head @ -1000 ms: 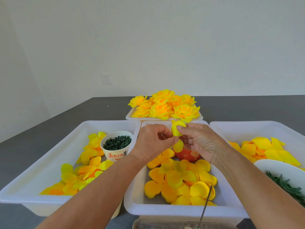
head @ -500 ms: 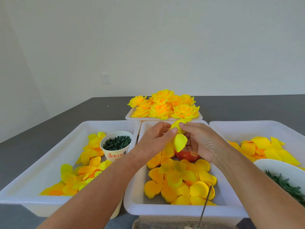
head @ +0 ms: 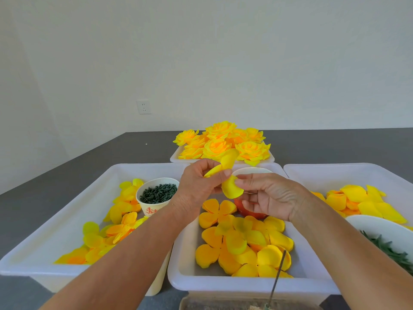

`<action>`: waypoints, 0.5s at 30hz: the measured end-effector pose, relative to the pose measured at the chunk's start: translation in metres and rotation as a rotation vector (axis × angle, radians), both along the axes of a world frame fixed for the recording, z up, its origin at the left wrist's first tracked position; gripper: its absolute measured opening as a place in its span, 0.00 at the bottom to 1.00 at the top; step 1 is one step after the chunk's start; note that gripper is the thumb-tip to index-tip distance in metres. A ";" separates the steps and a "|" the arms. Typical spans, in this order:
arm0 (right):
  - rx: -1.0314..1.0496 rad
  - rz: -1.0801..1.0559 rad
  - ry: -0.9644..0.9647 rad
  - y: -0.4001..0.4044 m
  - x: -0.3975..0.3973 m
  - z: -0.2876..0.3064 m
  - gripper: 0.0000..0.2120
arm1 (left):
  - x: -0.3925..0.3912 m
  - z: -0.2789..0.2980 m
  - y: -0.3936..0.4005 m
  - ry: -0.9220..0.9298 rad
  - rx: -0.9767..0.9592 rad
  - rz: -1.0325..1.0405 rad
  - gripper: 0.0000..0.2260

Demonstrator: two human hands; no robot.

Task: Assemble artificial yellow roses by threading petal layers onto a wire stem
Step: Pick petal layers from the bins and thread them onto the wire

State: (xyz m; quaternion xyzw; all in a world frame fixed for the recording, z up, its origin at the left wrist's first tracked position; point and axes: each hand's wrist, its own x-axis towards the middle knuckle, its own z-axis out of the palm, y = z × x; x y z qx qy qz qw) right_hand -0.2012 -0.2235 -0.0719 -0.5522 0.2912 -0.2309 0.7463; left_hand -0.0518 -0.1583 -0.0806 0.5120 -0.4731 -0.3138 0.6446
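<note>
Overhead, two hands meet above the middle tray (head: 245, 285): the left hand (head: 199, 186) pinches a yellow petal layer (head: 230, 173), and the right hand (head: 268, 198) touches its lower petal with loosely curled fingers. Four white trays sit on the dark grey table (head: 78, 162): three near ones with loose petals (head: 241, 245) and a far one piled with finished roses (head: 223, 142). One paper cup (head: 156, 198) holds dark green bits. Behind stands a white wall with one socket (head: 143, 106). A red bowl (head: 250, 211) is mostly hidden; a thin wire (head: 277, 278) is cut off below.
</note>
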 end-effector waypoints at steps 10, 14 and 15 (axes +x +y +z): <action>0.060 -0.069 -0.064 -0.004 0.001 0.000 0.05 | -0.002 -0.001 -0.001 -0.024 0.080 0.025 0.09; 0.008 -0.192 -0.058 -0.007 0.002 -0.001 0.04 | -0.001 0.000 -0.001 -0.094 0.087 0.140 0.13; 0.002 -0.233 -0.045 -0.007 0.002 -0.002 0.05 | -0.001 0.001 -0.001 -0.114 0.073 0.175 0.15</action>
